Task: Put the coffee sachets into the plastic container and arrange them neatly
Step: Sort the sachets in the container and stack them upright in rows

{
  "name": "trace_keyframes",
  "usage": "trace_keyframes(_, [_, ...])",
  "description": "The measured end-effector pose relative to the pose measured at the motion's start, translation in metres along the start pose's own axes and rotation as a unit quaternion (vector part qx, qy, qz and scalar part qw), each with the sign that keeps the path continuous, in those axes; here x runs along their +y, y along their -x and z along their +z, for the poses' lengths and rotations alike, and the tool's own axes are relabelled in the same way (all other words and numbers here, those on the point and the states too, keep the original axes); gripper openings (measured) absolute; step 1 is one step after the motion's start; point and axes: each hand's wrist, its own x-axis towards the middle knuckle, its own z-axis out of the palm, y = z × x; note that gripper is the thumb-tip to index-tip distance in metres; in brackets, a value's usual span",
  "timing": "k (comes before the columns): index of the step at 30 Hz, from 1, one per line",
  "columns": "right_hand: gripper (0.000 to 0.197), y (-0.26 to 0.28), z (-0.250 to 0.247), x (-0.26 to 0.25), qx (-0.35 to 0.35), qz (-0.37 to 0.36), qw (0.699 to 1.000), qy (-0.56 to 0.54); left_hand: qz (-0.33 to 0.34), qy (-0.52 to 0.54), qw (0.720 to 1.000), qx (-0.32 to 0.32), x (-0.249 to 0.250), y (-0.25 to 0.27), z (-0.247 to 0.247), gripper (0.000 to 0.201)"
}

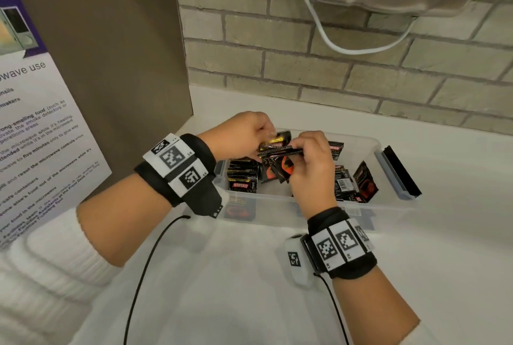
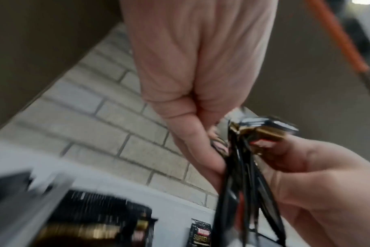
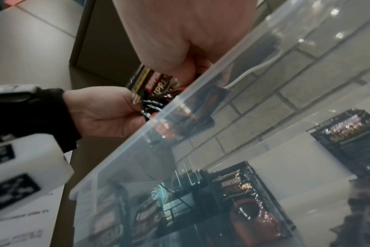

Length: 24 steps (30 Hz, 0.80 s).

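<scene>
A clear plastic container [image 1: 358, 138] sits on the white counter. Both hands hold one bundle of black Kopiko coffee sachets [image 1: 277, 151] on edge just above its middle. My left hand [image 1: 263, 136] pinches the bundle's top from the left and my right hand [image 1: 299, 149] grips it from the right. A neat stack of sachets [image 1: 243, 175] fills the container's left end, and loose sachets [image 1: 363, 178] lie at its right. The left wrist view shows the pinched bundle [image 2: 239, 167]. In the right wrist view, the bundle [image 3: 156, 85] shows above the container wall [image 3: 201, 117].
A grey and black latch piece [image 1: 402, 175] sits at the container's right end. A brown cabinet panel [image 1: 111, 53] with a microwave notice [image 1: 41, 136] stands on the left. Behind is a brick wall [image 1: 305, 67], where a white cable [image 1: 347, 47] hangs.
</scene>
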Motion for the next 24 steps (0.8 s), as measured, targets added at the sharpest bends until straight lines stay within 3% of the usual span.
trace_keyframes(3, [0.025,0.004,0.0,-0.002,0.0,-0.011,1.0,-0.022,-0.065,0.109,0.992,-0.003,-0.005,0.002,0.002,0.019])
trace_keyframes(6, [0.016,0.004,0.0,0.002,0.022,0.026,0.999,-0.03,-0.065,0.163,0.984,-0.024,0.0,0.006,0.008,0.016])
trace_keyframes(11, [0.02,0.0,-0.004,0.0,0.036,0.029,0.999,-0.029,-0.1,0.401,0.908,-0.064,-0.006,0.012,0.013,0.023])
trace_keyframes(14, [0.021,0.001,-0.002,-0.006,0.034,0.037,0.999,-0.016,-0.138,0.45,0.88,-0.069,-0.005,0.013,0.016,0.011])
trace_keyframes(17, [0.02,-0.003,0.001,-0.012,0.026,0.051,0.998,-0.016,-0.151,0.412,0.898,-0.023,-0.007,0.004,0.015,0.013])
trace_keyframes(19, [0.019,-0.005,0.0,-0.019,-0.008,0.059,0.997,-0.042,-0.164,0.303,0.936,0.067,-0.014,-0.005,0.011,0.012])
trace_keyframes(21, [0.025,-0.004,-0.004,-0.024,-0.026,0.112,0.988,-0.1,-0.166,0.191,0.951,0.176,-0.023,-0.011,0.0,0.012])
trace_keyframes(22, [0.031,-0.005,-0.007,-0.025,-0.024,0.156,0.977,-0.146,-0.159,0.15,0.956,0.194,-0.027,-0.013,-0.005,0.015])
trace_keyframes(24, [0.032,-0.008,-0.015,-0.023,-0.016,0.228,0.944,-0.239,-0.135,0.059,0.974,0.171,-0.028,-0.01,-0.01,0.016])
